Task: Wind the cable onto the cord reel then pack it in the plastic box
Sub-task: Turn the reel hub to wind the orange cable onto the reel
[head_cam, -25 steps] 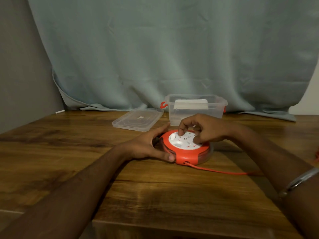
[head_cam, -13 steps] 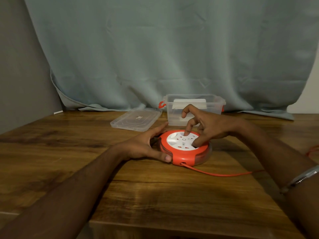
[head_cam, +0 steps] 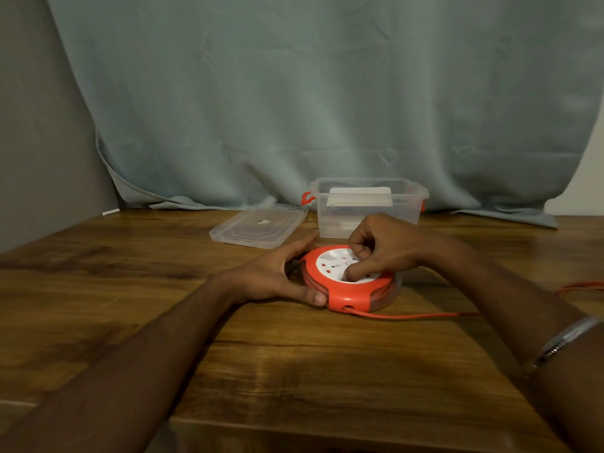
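Two hands [head_cam: 274,276] [head_cam: 382,248] on one cord reel [head_cam: 349,291].

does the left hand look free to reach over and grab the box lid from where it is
Probably not yet: the left hand is bracing the cord reel while the right hand works on it. The lid itself lies unobstructed just beyond.

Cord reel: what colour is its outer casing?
Orange-red casing on the cord reel, around a white socket face; head view.

Both hands on the cord reel [head_cam: 346,291] — cable [head_cam: 411,316] trailing right.
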A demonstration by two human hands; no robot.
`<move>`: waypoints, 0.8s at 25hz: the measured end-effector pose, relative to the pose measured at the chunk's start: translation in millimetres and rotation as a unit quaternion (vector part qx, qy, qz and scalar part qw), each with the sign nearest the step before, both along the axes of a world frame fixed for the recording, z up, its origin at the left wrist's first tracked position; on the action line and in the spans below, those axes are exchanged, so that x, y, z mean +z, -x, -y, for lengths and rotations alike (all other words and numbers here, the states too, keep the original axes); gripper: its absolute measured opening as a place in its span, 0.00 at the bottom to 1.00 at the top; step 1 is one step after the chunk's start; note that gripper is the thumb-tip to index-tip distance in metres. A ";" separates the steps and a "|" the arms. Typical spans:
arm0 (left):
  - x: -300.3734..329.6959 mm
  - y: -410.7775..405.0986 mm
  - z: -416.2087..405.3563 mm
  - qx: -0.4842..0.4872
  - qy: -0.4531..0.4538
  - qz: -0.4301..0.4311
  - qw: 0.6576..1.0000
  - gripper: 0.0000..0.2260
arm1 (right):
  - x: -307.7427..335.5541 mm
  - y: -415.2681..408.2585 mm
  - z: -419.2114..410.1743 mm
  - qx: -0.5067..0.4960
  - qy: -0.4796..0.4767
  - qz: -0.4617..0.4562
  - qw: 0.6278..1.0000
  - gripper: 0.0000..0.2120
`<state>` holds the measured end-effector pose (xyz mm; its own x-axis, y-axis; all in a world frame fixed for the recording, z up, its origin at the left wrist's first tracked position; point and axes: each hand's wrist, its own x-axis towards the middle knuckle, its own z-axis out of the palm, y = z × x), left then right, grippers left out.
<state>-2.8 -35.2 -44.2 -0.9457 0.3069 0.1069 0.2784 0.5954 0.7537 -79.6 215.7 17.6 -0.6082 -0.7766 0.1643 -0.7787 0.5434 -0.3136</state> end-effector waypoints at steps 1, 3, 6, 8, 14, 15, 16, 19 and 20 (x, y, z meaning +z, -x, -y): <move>-0.5 0.4 -0.3 -0.001 0.002 -0.001 1.000 0.60 | -0.2 -1.4 0.5 -0.001 -0.001 0.000 1.000 0.20; -1.3 1.4 -0.5 -0.004 0.000 0.002 1.000 0.60 | 0.4 -3.7 1.2 -0.003 -0.001 0.006 1.000 0.20; -1.7 1.8 -0.6 0.000 0.002 0.004 1.000 0.59 | 1.8 -7.6 3.1 -0.015 -0.004 0.002 1.000 0.21; -0.6 1.6 -0.8 0.001 0.008 0.008 1.000 0.59 | 1.6 -10.9 5.9 -0.025 -0.011 -0.023 0.999 0.23; -0.7 -0.3 -1.0 -0.001 0.004 0.010 1.000 0.58 | 4.3 -15.8 10.9 -0.059 -0.044 -0.075 0.994 0.26; -0.4 -0.8 -1.6 -0.002 0.008 0.012 1.000 0.58 | 2.9 -16.4 13.0 -0.070 -0.045 -0.093 0.992 0.27; 0.2 -1.0 -2.4 -0.002 0.010 0.013 1.000 0.57 | 0.4 -17.1 16.2 -0.081 -0.045 -0.113 0.989 0.27; 1.5 -2.3 -3.7 0.004 0.001 0.012 1.000 0.57 | -7.8 -20.9 28.4 -0.100 -0.035 -0.154 0.982 0.23; 1.3 -2.9 -4.1 0.006 -0.001 0.009 1.000 0.57 | -8.4 -21.0 29.4 -0.096 -0.029 -0.159 0.982 0.22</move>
<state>0.1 -31.1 -42.9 -0.9514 0.2947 0.0896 0.2567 0.5977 0.7595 -58.7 186.3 9.1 -0.6703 -0.6658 0.3277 -0.7130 0.7003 -0.0357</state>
